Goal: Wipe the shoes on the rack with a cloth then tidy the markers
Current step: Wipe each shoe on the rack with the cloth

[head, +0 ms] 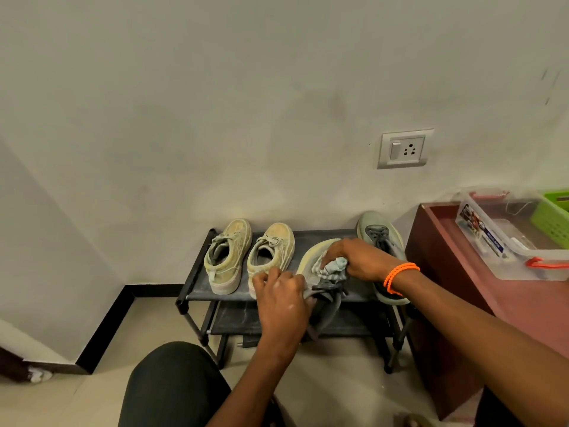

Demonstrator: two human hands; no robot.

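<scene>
On the rack (197,282), the left hand (281,295) gripped a tilted grey shoe (311,260) while the right hand (358,258) clutched the cloth (334,268) against it. Wiping appeared underway; no markers were visible, so tidying remained.

I see dim, warm, even light on the wall (246,87), soft shadows under the rack (197,282) (slightly grainy), and wide-angle bending toward the edges.

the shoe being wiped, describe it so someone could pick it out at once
Find the black rack against the wall. Four shoes sit along its top shelf; the shoe is third from the left. It alone is tipped on its side, pale sole showing, with both hands on it.
</scene>
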